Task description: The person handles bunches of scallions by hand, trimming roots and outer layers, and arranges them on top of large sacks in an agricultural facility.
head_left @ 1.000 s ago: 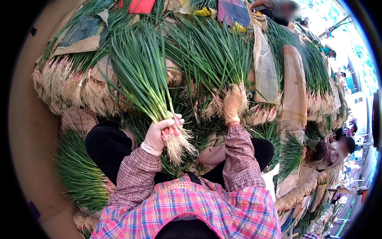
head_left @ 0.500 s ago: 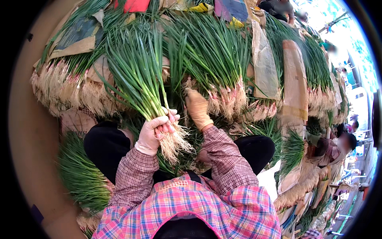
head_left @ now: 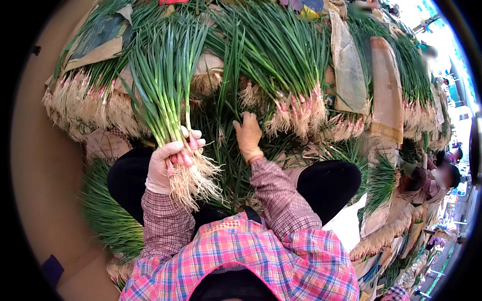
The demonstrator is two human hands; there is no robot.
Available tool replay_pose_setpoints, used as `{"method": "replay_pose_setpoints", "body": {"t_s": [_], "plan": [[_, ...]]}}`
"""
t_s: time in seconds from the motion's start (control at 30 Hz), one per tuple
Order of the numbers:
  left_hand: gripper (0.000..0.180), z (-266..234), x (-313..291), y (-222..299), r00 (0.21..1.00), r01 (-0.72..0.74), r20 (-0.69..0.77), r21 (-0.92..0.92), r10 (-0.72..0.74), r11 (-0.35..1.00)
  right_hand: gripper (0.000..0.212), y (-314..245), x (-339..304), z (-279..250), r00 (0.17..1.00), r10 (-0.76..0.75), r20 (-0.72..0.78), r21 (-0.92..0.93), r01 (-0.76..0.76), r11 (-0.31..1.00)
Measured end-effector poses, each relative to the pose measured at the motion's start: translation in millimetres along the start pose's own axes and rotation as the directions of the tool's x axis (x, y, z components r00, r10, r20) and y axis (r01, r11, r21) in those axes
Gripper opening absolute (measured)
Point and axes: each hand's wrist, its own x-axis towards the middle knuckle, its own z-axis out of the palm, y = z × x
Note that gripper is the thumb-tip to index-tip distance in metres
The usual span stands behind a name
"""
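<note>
My left hand (head_left: 164, 163), in a pale thin glove, is closed round a bunch of spring onions (head_left: 173, 100). Their pinkish bulbs and stringy pale roots hang below the fist, and the green leaves fan out away from me. My right hand (head_left: 248, 133), in a tan glove, is over the dark green leaves between my knees. Its thumb stands apart from its bent fingers, and nothing shows in its grasp. Just beyond it lies a small root end (head_left: 248, 93). A large heap of spring onions (head_left: 286, 55) lies ahead, roots toward me.
More spring onions (head_left: 85, 95) line the left side, by a tan wall (head_left: 35, 165). Sacking strips (head_left: 386, 85) lie across the heaps at right. Another pile (head_left: 110, 210) sits beside my left knee. A person (head_left: 437, 178) is at far right.
My left hand has moved left and slightly down with the bunch. My right hand has come away from the root end ahead, and its thumb now stands apart. The view has shifted slightly.
</note>
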Motion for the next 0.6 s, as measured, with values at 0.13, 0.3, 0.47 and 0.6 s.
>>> {"method": "replay_pose_setpoints", "body": {"t_s": [0.13,0.3,0.47,0.6], "plan": [[0.031,-12.9,-5.9,11.2,0.999,-0.017,0.050,-0.046,0.020,0.999,0.014,-4.2,17.1,-2.6,0.991,0.040,0.130,0.150,-0.060,0.987],[0.031,-4.3,0.0,8.2,1.000,-0.018,-0.003,0.000,0.018,1.000,0.020,-11.1,-7.8,35.7,0.959,0.084,0.270,0.332,-0.175,0.927],[0.030,-4.6,-1.2,6.9,1.000,-0.014,0.014,-0.001,0.014,1.000,0.024,-21.1,-0.2,58.8,0.928,0.181,0.325,0.477,-0.326,0.816],[0.029,-0.4,-0.5,4.5,0.999,-0.044,-0.001,0.008,0.044,0.999,0.017,-22.3,5.4,12.1,0.732,0.115,0.672,0.540,-0.590,0.600]]}}
